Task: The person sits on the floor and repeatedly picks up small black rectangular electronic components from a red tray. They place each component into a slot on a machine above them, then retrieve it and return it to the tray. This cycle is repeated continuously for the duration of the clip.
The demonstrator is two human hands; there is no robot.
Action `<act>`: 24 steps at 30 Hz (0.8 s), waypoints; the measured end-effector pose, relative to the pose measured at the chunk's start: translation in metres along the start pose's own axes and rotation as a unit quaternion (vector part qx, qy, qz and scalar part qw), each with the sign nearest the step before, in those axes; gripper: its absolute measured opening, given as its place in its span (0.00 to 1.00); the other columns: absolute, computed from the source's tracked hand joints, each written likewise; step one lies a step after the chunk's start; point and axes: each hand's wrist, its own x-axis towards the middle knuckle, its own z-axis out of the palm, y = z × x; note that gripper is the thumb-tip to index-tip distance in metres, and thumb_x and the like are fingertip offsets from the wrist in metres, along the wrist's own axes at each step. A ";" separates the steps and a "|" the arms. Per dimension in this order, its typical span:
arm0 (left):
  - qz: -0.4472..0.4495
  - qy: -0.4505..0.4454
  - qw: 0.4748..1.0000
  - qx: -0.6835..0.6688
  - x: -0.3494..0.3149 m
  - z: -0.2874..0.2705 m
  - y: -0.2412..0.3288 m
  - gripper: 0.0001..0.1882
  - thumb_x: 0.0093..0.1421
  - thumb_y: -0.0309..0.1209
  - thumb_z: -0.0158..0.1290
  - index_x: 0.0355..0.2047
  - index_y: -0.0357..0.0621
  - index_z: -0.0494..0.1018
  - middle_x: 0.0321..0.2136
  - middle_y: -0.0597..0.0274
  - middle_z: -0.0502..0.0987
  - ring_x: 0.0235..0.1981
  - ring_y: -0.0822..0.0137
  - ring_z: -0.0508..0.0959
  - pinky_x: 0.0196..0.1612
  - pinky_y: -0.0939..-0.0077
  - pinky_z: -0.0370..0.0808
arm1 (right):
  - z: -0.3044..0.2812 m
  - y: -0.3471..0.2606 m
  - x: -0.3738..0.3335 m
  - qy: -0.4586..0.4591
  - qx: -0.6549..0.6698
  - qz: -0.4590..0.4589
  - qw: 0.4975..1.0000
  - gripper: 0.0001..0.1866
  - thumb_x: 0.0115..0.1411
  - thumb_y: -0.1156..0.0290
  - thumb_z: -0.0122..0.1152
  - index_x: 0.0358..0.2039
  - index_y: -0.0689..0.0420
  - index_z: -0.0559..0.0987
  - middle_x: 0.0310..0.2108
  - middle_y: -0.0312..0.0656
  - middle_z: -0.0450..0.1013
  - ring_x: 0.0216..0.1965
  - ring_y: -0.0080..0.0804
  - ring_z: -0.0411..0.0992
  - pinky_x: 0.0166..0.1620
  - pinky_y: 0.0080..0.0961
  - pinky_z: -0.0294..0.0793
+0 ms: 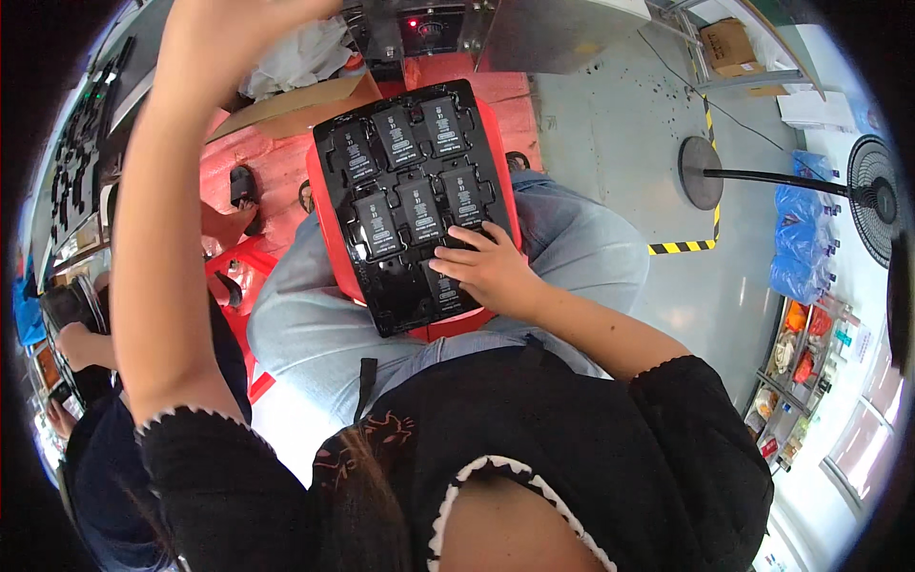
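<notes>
A black plastic tray (405, 291) lies tilted over a red support (335, 243) between my knees. Several flat black rectangular parts (417, 212) with pale print sit in its pockets; bare glossy plastic shows at the near left corner. Over the tray's near right part rests my right hand (491, 272), fingers spread, beside a rectangular part (444, 294) that it partly covers. My left hand (243, 29) is raised at the top left, away from the tray. Its fingers run blurred out of the picture, so what they hold, if anything, cannot be seen.
An opened cardboard box (305, 103) and a clear plastic bag (303, 52) lie beyond the tray, near a metal machine (424, 29) with a red light. At left, a co-worker's hand (84, 345) reaches toward a bench. A standing fan (869, 195) and shelves (796, 377) are at right.
</notes>
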 end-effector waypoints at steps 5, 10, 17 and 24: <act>-0.006 -0.235 0.959 -0.162 -0.156 -0.036 0.078 0.46 0.41 0.38 0.66 0.62 0.42 0.63 0.59 0.51 0.66 0.59 0.51 0.66 0.60 0.52 0.60 | 0.003 -0.003 -0.001 0.034 -0.010 0.036 0.999 0.25 0.50 0.65 0.68 0.51 0.46 0.77 0.53 0.30 0.73 0.62 0.38 0.60 0.60 0.52 0.58; -0.080 -0.360 0.904 -0.215 -0.304 0.012 0.123 0.40 0.46 0.38 0.65 0.59 0.43 0.65 0.61 0.54 0.64 0.61 0.53 0.64 0.61 0.50 0.57 | -0.023 -0.007 0.016 0.132 0.066 0.012 0.989 0.22 0.47 0.71 0.70 0.46 0.52 0.79 0.45 0.38 0.74 0.53 0.40 0.67 0.54 0.42 0.66; -0.088 -0.340 0.905 -0.241 -0.331 0.019 0.140 0.34 0.52 0.37 0.62 0.60 0.51 0.66 0.61 0.61 0.67 0.60 0.60 0.68 0.62 0.48 0.55 | -0.238 0.036 0.120 0.404 -0.087 -0.110 0.904 0.11 0.53 0.71 0.67 0.38 0.55 0.82 0.33 0.43 0.78 0.36 0.39 0.77 0.42 0.30 0.77; -0.122 -0.355 0.863 -0.339 -0.316 0.022 0.127 0.36 0.49 0.33 0.64 0.59 0.44 0.66 0.64 0.42 0.56 0.60 0.48 0.66 0.62 0.51 0.63 | -0.342 0.156 0.291 0.191 -0.106 0.073 0.973 0.52 0.42 0.60 0.67 0.67 0.62 0.56 0.69 0.62 0.44 0.71 0.52 0.43 0.71 0.32 0.46</act>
